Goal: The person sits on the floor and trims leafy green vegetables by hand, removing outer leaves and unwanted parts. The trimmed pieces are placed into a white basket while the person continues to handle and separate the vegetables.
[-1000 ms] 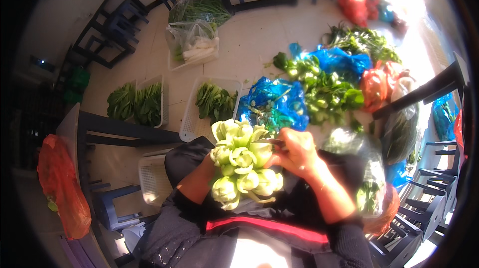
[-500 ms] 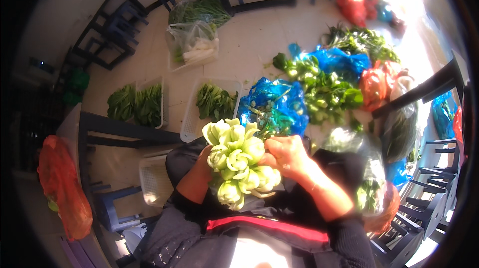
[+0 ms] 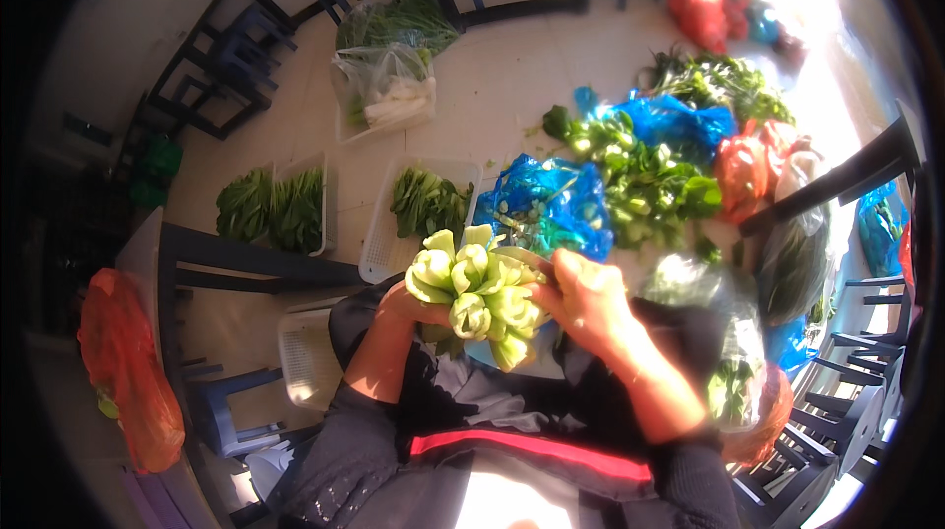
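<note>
A bunch of pale green bok choy, stem ends up, sits between my two hands above my lap. My left hand grips the bunch from its left side and is partly hidden behind the stems. My right hand closes on the bunch from the right, fingers curled against the stems. Just beyond the bunch lies an open blue plastic bag with more greens in it.
On the floor ahead stand two white baskets of leafy greens and a clear bag of vegetables. A pile of greens on blue and red bags lies right. Dark chairs ring the area; an orange bag hangs left.
The bunch has been lifted slightly and turned between my hands; my right hand has shifted further onto its right side. The things on the floor have not moved.
</note>
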`<state>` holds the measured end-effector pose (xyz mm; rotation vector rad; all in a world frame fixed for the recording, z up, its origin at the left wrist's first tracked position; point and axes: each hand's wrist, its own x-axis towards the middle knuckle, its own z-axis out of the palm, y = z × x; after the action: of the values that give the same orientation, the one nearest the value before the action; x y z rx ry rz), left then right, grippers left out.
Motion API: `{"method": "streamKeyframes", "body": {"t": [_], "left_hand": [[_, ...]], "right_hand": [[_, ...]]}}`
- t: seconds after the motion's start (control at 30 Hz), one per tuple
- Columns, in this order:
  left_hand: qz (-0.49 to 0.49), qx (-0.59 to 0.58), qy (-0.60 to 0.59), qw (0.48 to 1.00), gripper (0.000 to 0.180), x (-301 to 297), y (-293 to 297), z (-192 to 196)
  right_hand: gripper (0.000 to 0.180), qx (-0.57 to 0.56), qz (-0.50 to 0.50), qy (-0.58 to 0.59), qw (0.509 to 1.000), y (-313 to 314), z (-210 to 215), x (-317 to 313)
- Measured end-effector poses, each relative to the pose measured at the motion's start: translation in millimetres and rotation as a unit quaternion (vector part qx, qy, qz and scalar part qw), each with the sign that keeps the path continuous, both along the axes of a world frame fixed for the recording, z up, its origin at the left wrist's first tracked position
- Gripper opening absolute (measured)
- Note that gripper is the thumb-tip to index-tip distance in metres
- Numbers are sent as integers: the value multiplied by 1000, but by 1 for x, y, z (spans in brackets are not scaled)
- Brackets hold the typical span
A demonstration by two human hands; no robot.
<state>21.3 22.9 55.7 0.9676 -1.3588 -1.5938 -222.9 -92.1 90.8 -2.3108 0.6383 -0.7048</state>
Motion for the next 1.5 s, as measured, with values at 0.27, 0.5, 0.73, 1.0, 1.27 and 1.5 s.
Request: {"method": "streamKeyframes", "body": {"t": [0.27, 0.5, 0.73, 1.0, 1.27, 1.5], "left_hand": [[-21, -69, -208, 975, 77, -8, -11, -18], [80, 162, -16, 983, 82, -14, -8, -19], [66, 81, 40, 994, 106, -14, -5, -17], [226, 99, 98, 964, 88, -3, -6, -5], [216, 79, 33, 973, 74, -6, 3, -9], [205, 85, 55, 974, 88, -5, 7, -27]], "right_hand": [[39, 5, 9, 88, 996, -1, 12, -3], [45, 6, -12, 132, 991, 1, 14, -3], [40, 67, -31, 110, 991, 1, 12, -10], [40, 77, -99, -65, 990, 3, 8, -12], [31, -49, -102, -117, 987, 22, -12, 8], [33, -62, -113, -143, 981, 24, -19, 11]]}}
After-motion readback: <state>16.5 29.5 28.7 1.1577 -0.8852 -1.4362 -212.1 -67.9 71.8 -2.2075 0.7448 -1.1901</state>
